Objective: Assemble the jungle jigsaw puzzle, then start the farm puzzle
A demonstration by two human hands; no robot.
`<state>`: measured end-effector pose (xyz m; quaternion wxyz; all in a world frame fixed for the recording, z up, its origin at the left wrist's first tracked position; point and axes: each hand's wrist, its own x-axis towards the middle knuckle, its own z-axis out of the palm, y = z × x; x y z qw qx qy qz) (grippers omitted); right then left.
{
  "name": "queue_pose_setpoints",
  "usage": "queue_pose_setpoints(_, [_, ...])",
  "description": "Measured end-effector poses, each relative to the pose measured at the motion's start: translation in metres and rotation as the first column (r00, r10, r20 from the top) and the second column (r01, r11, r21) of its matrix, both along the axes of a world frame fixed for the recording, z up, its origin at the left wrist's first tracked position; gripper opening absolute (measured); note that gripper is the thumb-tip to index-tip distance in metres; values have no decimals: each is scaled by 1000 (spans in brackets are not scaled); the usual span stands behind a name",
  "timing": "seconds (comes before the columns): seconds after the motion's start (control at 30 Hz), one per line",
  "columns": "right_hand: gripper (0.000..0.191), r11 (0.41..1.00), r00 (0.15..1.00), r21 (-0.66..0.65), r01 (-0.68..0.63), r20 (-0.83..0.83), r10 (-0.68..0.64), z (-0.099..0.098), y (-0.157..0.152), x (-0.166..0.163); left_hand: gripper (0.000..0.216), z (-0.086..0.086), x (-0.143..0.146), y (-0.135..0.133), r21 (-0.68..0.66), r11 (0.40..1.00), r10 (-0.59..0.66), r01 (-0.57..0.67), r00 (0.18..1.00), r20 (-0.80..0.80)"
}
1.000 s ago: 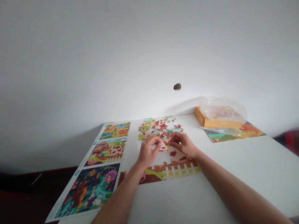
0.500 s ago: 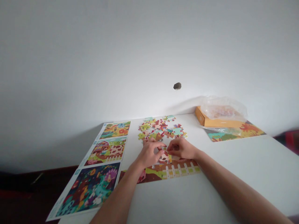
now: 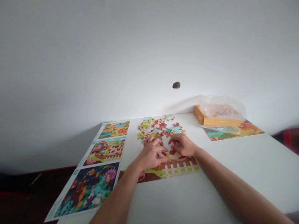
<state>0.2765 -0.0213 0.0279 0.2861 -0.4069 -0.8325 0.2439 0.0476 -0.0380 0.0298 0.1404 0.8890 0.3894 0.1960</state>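
Observation:
Low over the table, my left hand [image 3: 151, 153] has its thumb and index finger on either side of a cow-patterned puzzle piece [image 3: 161, 154]. This piece lies at the upper edge of a partly joined jigsaw puzzle [image 3: 179, 169] with a white fence and brown ground. My right hand [image 3: 183, 145] hovers just right of it, fingers curled, with a gap between thumb and index finger and nothing visible between them. Under its fingers is another cow-patterned part of the puzzle [image 3: 177, 156]. Behind both hands lies a pile of loose puzzle pieces [image 3: 158, 124].
Left of the puzzle lies a reference sheet [image 3: 79, 165] with three printed pictures. At the back right, an orange box [image 3: 217, 121] carries a clear plastic bag [image 3: 224, 107] and rests on a printed picture board [image 3: 247, 132]. A wall with a hole [image 3: 176, 85] stands behind the table.
The left thumb and index finger have come down around the cow-patterned piece. My right fingers have drawn back slightly from it and parted. The view has shifted a little.

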Motion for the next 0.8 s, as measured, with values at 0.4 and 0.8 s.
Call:
queue_pose_setpoints(0.4, [16, 987, 987, 15, 160, -22, -159, -1, 4, 11, 51, -1, -3, 0, -8, 999, -44, 44, 999, -20])
queue_pose_setpoints(0.8, [11, 998, 918, -60, 37, 397, -10, 13, 3, 22, 37, -3, 0, -2, -36, 999, -38, 38, 999, 1])
